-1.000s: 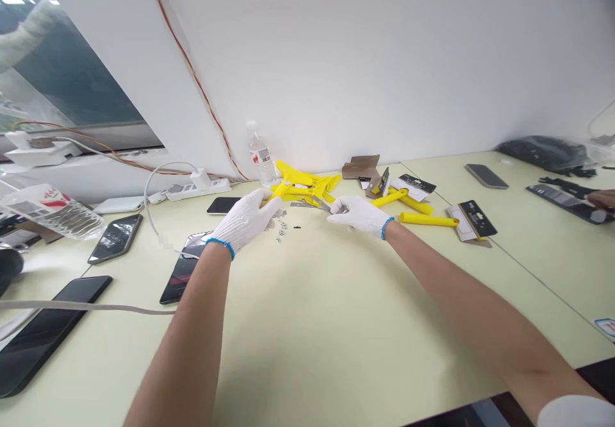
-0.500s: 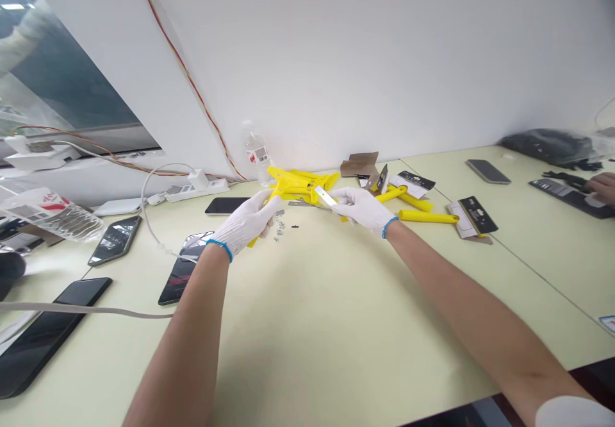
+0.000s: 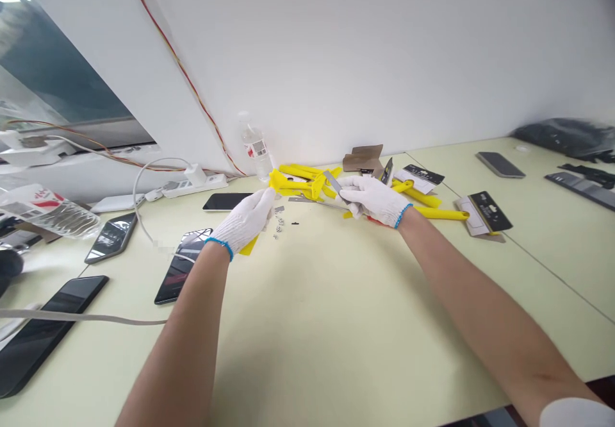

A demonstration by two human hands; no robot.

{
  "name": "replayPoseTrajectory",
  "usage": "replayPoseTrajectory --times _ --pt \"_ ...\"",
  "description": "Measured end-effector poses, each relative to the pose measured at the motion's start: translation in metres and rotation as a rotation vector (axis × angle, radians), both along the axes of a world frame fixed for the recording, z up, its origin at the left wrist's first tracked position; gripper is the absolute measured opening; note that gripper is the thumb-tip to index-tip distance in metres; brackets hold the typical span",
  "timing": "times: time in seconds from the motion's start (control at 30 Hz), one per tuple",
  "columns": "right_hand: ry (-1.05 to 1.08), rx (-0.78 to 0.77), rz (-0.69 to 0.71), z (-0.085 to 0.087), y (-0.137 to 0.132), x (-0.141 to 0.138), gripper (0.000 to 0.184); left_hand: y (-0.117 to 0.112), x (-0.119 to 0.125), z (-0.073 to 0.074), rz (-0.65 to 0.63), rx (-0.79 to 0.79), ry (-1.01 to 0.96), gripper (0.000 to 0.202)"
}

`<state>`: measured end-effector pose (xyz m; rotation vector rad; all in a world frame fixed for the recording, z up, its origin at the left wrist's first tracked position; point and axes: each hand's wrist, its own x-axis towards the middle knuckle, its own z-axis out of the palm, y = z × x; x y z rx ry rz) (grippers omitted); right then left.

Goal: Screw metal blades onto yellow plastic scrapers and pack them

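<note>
My left hand (image 3: 247, 218), in a white glove with a blue cuff, is closed round a yellow plastic scraper handle (image 3: 292, 184). Its wide head points right and its lower end shows below my palm. My right hand (image 3: 375, 197), also gloved, pinches a small flat metal blade (image 3: 332, 181) that slants up beside the yellow head, with a small gap between. Below the head lies a long thin metal strip (image 3: 312, 202), partly hidden by my right hand. Several small screws (image 3: 279, 223) and a tiny black piece (image 3: 295, 223) lie near my left hand.
Yellow handles (image 3: 439, 213), carded packaging (image 3: 487, 213) and an opened brown box (image 3: 362, 158) lie to the right. A water bottle (image 3: 256, 148) stands by the wall. Phones (image 3: 185, 267), cables and a power strip (image 3: 195, 184) occupy the left.
My right hand has drawn back to the right with the blade, away from the yellow head. My left hand keeps its hold, with the handle turned slightly. The view has shifted a little.
</note>
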<state>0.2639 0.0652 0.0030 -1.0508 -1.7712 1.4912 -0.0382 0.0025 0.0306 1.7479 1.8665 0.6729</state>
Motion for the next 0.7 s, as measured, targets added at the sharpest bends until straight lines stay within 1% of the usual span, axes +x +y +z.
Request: replayPoseTrajectory --times 0.1,0.17,0.23,0.33,0.4,0.47,0.57,0.63,0.7 --pt "0.000 -0.026 -0.039 -0.001 0.000 -0.004 0.032 -0.001 0.005 0.005 0.032 -0.006 -0.044 0.036" --pt "0.001 -0.042 -0.051 -0.002 0.000 -0.006 0.033 -0.002 0.008 0.008 0.032 -0.044 -0.068 0.030" --pt "0.001 -0.052 -0.061 -0.003 0.001 -0.007 0.034 -0.003 0.009 0.009 0.033 -0.066 -0.026 0.033" --pt "-0.007 -0.055 -0.066 -0.002 -0.001 -0.008 0.029 -0.004 0.009 0.007 0.005 -0.003 0.069 0.038" --pt "-0.026 -0.054 -0.052 0.001 -0.003 -0.008 0.025 -0.005 0.009 0.005 -0.019 0.017 0.061 0.043" --pt "-0.057 -0.051 -0.030 0.003 -0.008 -0.009 0.023 -0.007 0.011 0.004 -0.081 -0.048 0.023 0.043" --pt "-0.101 -0.033 -0.025 0.005 -0.015 -0.014 0.019 -0.009 0.015 0.004 -0.222 -0.182 -0.028 0.034" --pt "-0.124 -0.014 -0.036 0.005 -0.020 -0.020 0.020 -0.009 0.017 0.001 -0.291 -0.211 -0.035 0.033" --pt "-0.143 0.005 -0.041 0.004 -0.026 -0.028 0.024 -0.008 0.018 -0.006 -0.343 -0.199 -0.032 0.037"
